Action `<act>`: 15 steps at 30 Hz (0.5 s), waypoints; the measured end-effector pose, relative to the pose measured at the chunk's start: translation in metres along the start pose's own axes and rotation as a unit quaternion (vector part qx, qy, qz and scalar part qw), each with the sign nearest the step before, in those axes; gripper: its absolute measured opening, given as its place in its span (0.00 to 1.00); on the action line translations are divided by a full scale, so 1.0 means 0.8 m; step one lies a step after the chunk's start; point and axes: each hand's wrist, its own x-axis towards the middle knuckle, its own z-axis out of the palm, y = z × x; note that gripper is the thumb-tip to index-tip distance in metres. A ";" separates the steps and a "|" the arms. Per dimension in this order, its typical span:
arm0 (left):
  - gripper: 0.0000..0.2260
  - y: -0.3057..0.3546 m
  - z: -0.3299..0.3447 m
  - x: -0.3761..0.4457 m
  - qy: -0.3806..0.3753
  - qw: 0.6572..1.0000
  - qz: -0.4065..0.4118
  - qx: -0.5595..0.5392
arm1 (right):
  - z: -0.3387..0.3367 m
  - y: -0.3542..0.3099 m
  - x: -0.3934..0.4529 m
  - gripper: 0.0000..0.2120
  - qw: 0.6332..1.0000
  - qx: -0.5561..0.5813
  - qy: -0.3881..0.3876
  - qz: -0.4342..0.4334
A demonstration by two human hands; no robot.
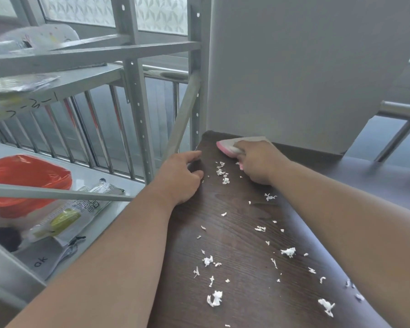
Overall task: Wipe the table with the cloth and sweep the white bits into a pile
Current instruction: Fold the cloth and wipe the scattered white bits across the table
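So the right hand [256, 162] has the cloth [234, 145] bunched under it, fingers curled over the top, pressed down at the far end of the worktop [242, 233], upper middle of the frame, right up against the grey wall [305, 67]. The left hand [178, 176] isn't holding anything as far as I can see. It rests on the left edge of the worktop, loosely curled, index finger pointing away, probably bracing.

The white bits [225, 176] are everywhere, from a small clump just beside the cloth down to the bigger shreds at the bottom of the frame. Nothing like a pile yet.

What I'd worry about: this worktop is narrow and both long edges are open. Left side drops straight down to the metal shelving [137, 95] and the orange bag [26, 183] below, so any sideways swipe flicks bits off for good. A few shreds at lower right already sit close to that edge. They look light and papery too, so a fast pass would likely scatter them rather than gather them.

The only real room to move is lengthwise, pulling from the wall toward the bottom of the frame. The left forearm lies along that edge, which might catch strays, or drag them off.
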 end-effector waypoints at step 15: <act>0.26 -0.005 0.002 0.004 0.002 1.000 0.012 0.007 | -0.002 0.057 -0.005 0.09 0.993 0.006 0.081 0.086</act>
